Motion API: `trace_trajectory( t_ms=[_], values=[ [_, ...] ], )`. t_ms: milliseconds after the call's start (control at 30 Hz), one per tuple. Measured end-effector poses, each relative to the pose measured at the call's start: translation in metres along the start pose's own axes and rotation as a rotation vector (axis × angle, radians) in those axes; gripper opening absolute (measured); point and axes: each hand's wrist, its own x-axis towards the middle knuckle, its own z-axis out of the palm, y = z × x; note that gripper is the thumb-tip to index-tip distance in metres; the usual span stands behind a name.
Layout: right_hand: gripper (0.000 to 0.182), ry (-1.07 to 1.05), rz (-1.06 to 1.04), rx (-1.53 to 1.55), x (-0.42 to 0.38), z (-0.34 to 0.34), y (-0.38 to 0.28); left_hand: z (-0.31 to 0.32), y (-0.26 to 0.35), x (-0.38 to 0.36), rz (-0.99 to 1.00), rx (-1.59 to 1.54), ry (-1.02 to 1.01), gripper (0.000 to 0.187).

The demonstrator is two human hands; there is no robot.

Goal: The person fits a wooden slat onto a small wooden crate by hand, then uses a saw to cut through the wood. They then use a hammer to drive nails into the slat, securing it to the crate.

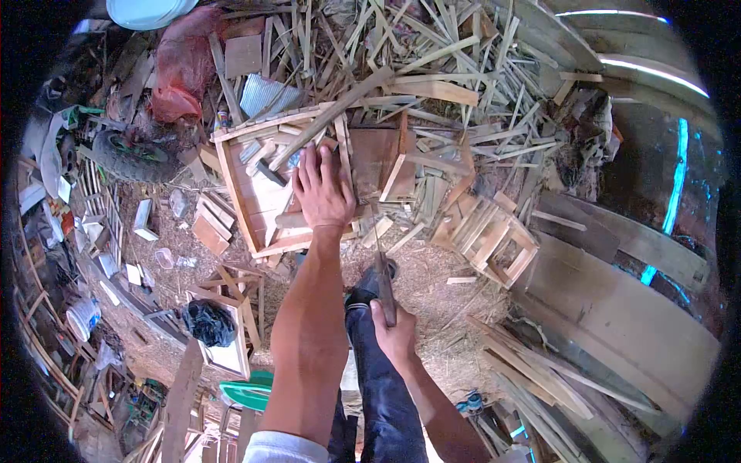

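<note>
My left hand (pixel 328 189) lies palm down over the right side of a shallow wooden box (pixel 235 189), fingers stretched out. Beneath its wrist runs a short wood strip (pixel 293 221), partly hidden by the hand. Inside the box are small wood offcuts (pixel 262 154) and a dark metal piece (pixel 270 174) like a hammer head. Lower and to the right, my right hand (pixel 395 333) is closed round the handle of what looks like a handsaw (pixel 384 289). Its thin blade, seen edge-on, points away toward the box's right corner.
Loose wood strips (pixel 455 85) pile up at the back. A small wooden frame (pixel 494 241) stands at right, near leaning boards (pixel 617 301). At left are a tyre (pixel 133 157), a box with a black bag (pixel 208 322) and a green plastic item (pixel 248 391). Sawdust covers the ground.
</note>
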Motion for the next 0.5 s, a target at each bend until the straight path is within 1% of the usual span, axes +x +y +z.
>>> trace_trajectory(
  t_ms=[33,100,167,233,267,300,367,400,467,500],
  values=[
    [0.032,0.087,-0.095,-0.025,0.003,0.013,0.025,-0.001,0.001,-0.002,0.006,0.010,-0.001,0.055],
    [0.032,0.058,-0.072,-0.003,0.021,0.036,0.067,0.000,0.001,-0.001,0.010,0.012,-0.001,0.055],
    [0.033,0.016,-0.051,0.024,0.031,0.044,0.076,-0.001,0.001,0.000,0.009,0.027,0.000,0.055],
    [0.032,-0.102,0.100,-0.145,0.026,0.049,0.079,-0.001,0.001,-0.003,0.004,-0.006,-0.001,0.055],
    [0.034,-0.102,0.064,-0.121,0.015,0.046,0.080,-0.001,0.001,-0.003,0.008,-0.009,0.003,0.055],
    [0.034,-0.100,0.070,-0.120,0.009,0.032,0.066,0.000,0.001,-0.003,0.011,-0.010,-0.002,0.055],
    [0.036,-0.182,0.162,0.059,-0.008,-0.018,0.007,0.000,0.001,-0.003,0.016,-0.004,0.014,0.055],
    [0.036,-0.183,0.166,0.058,-0.015,-0.038,-0.006,0.001,0.001,-0.004,0.016,0.017,0.009,0.055],
    [0.035,-0.270,0.270,0.271,-0.028,-0.071,-0.026,0.002,0.000,-0.004,0.010,0.009,0.015,0.055],
    [0.035,-0.271,0.269,0.272,-0.030,-0.080,-0.037,0.002,0.000,-0.004,0.010,-0.005,0.025,0.055]
  ],
)
